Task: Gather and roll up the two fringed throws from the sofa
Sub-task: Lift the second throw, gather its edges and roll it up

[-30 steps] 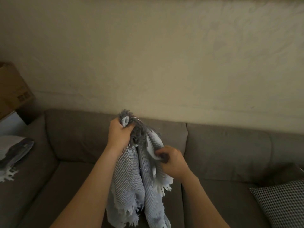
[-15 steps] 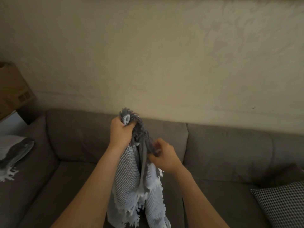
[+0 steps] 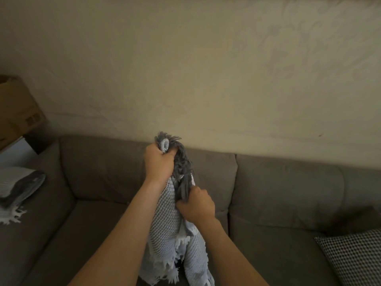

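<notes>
Head view: grey-white fringed throw (image 3: 167,219) hangs bunched above sofa (image 3: 288,193) seat, held up by both hands. Top bunch in closed grip of left hand (image 3: 159,164), dark fringe poking above fist. Lower down, grip of right hand (image 3: 195,205) pinches dark fold. At sofa's far left lies second throw (image 3: 18,186), folded. Near right edge, checked cushion (image 3: 354,254); behind left corner, cardboard box (image 3: 16,112).

A living room in a home is shown. A long grey-brown fabric corner sofa (image 3: 288,193) with padded back cushions is set against a plain cream plastered wall (image 3: 206,69). A black-and-white houndstooth cushion (image 3: 354,256) is propped at its right end, and a folded grey-and-white fringed throw (image 3: 18,186) is laid on its left section. A pale waffle-knit fringed throw (image 3: 165,219) is held up before it. A brown cardboard box (image 3: 18,112) is seen in the left corner.
</notes>
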`<move>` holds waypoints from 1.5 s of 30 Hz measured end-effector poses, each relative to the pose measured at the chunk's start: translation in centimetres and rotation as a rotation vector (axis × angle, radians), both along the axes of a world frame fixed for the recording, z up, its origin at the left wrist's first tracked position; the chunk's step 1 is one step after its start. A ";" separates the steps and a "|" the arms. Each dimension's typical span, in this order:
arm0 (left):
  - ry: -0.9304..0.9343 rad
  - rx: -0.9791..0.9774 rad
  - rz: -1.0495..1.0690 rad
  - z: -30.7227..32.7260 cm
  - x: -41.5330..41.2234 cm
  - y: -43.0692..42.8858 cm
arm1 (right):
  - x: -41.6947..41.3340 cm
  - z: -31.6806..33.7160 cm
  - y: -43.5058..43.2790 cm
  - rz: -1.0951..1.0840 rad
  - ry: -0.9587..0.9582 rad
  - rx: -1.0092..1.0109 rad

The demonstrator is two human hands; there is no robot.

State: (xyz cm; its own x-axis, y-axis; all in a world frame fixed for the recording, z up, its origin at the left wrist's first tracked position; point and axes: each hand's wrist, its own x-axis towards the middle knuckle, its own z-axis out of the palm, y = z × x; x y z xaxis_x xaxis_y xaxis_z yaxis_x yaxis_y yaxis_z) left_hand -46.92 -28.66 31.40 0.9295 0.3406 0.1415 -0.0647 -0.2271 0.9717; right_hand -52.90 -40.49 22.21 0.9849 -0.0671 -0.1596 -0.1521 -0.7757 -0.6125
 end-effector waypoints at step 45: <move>0.084 -0.003 0.023 0.1 -0.8 2.2 | 0.0 -1.3 -3.1 0.157 -0.705 0.004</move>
